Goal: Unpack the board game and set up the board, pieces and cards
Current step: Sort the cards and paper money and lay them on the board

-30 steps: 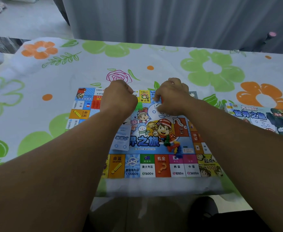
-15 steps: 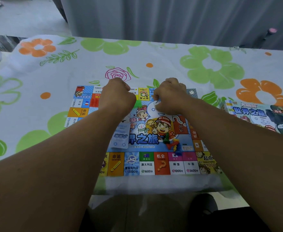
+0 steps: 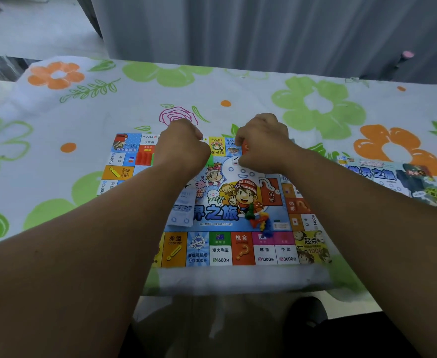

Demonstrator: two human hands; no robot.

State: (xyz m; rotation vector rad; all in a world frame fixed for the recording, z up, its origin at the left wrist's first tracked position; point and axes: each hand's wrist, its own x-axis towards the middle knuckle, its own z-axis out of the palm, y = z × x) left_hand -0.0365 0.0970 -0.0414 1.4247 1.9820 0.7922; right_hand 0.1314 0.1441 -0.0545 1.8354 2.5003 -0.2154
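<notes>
On the cloth (image 3: 57, 177) the board (image 3: 220, 250) lies flat. The left hand (image 3: 183, 147) is curled over its far part, its hold hidden. A die (image 3: 235, 160) sits just beside the curled right hand (image 3: 262, 143), grip likewise unclear. Pieces (image 3: 260, 220) lie heaped nearer. The box (image 3: 393, 179) lies rightmost.
</notes>
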